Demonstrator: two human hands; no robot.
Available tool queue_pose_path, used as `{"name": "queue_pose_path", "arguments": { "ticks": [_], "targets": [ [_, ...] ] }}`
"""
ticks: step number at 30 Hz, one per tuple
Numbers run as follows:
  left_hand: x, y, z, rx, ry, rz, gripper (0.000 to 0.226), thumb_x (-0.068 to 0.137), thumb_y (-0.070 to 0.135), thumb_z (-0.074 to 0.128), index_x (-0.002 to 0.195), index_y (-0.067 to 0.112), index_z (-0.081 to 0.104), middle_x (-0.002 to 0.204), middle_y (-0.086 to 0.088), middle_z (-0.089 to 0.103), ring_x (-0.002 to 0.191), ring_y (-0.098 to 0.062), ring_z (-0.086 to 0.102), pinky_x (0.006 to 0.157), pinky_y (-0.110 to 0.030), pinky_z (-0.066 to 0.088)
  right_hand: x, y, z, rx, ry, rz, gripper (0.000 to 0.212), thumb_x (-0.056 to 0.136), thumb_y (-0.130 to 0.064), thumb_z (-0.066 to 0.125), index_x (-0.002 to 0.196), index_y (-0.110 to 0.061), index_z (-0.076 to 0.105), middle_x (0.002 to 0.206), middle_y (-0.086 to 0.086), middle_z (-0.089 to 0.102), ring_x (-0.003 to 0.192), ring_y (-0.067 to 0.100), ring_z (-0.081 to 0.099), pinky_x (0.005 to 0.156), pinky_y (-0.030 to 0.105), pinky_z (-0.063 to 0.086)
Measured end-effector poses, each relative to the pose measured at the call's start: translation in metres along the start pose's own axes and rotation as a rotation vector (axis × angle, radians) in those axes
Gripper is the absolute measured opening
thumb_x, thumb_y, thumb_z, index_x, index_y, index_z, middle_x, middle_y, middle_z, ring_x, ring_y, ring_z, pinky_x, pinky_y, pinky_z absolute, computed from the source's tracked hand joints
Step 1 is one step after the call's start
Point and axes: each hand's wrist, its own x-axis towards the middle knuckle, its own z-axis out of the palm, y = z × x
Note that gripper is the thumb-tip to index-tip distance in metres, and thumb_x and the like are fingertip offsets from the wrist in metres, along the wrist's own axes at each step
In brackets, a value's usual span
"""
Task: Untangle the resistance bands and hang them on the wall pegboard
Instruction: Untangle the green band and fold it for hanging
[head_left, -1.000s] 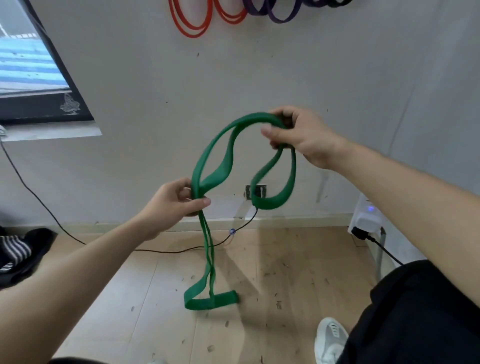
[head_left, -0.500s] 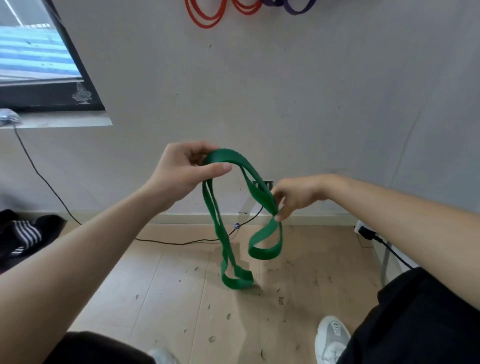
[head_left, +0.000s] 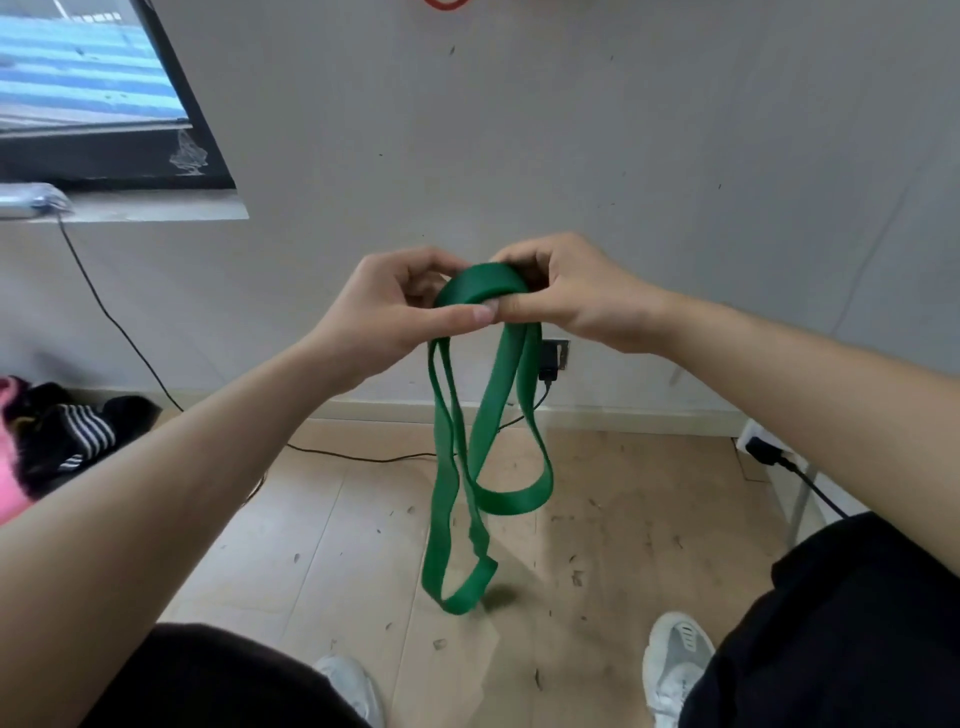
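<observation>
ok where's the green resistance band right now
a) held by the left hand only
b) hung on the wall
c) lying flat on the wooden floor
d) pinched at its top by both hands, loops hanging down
d: the left hand and right hand meet at the top fold of the flat green rubber resistance band, and its loops dangle above the wooden floor.

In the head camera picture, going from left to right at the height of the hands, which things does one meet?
Black cable → left hand → green resistance band → right hand.
</observation>
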Motion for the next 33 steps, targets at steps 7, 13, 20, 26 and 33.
{"name": "queue_pose_path", "arguments": {
  "ticks": [7,13,20,26,33],
  "targets": [
    [-0.008,-0.016,0.005,0.158,-0.141,-0.109,0.031,0.079,0.007,0.084,0.1,0.009,0.062,0.085,-0.013,0.065,0.072,-0.017,0.064,0.076,-0.033,0.061,-0.003,-0.016,-0.017,0.018,0.105,-0.047,0.02,0.086,-0.007,0.074,0.106,-0.008,0.07,0.086,0.0,0.07,0.081,0.007,0.067,0.08,0.023,0.055],
    [-0.01,-0.015,-0.008,0.053,0.021,-0.059,0.041,0.072,0.019,0.086,0.107,0.007,0.069,0.091,-0.008,0.076,0.085,-0.021,0.073,0.088,-0.032,0.061,-0.011,-0.006,-0.041,0.039,0.114,0.037,0.029,0.085,-0.01,0.075,0.111,-0.001,0.067,0.089,0.009,0.069,0.083,0.017,0.067,0.089,0.04,0.056],
    [-0.003,-0.002,0.005,-0.081,0.041,0.021,0.036,0.071,0.026,0.084,0.103,0.016,0.073,0.094,0.001,0.078,0.09,-0.015,0.073,0.085,-0.029,0.057,-0.021,0.001,-0.022,-0.064,-0.035,0.1,0.03,0.081,-0.011,0.08,0.107,-0.004,0.068,0.102,0.021,0.072,0.094,0.034,0.07,0.089,0.046,0.057],
    [0.002,0.007,0.018,-0.045,0.063,0.048,0.034,0.079,0.018,0.083,0.109,0.009,0.073,0.098,-0.005,0.079,0.092,-0.019,0.075,0.088,-0.031,0.059,-0.019,-0.007,-0.014,-0.18,0.049,-0.02,0.048,0.083,-0.017,0.08,0.126,-0.018,0.061,0.106,0.002,0.072,0.096,0.013,0.071,0.078,0.021,0.056],
    [0.0,0.004,0.011,-0.114,0.145,0.006,0.039,0.073,0.016,0.088,0.109,0.01,0.074,0.099,-0.007,0.079,0.097,-0.023,0.076,0.091,-0.035,0.059,-0.015,-0.008,-0.001,-0.242,0.039,-0.115,0.058,0.088,-0.016,0.075,0.141,-0.027,0.052,0.103,-0.014,0.065,0.098,0.006,0.067,0.073,0.01,0.048]
  ]
}}
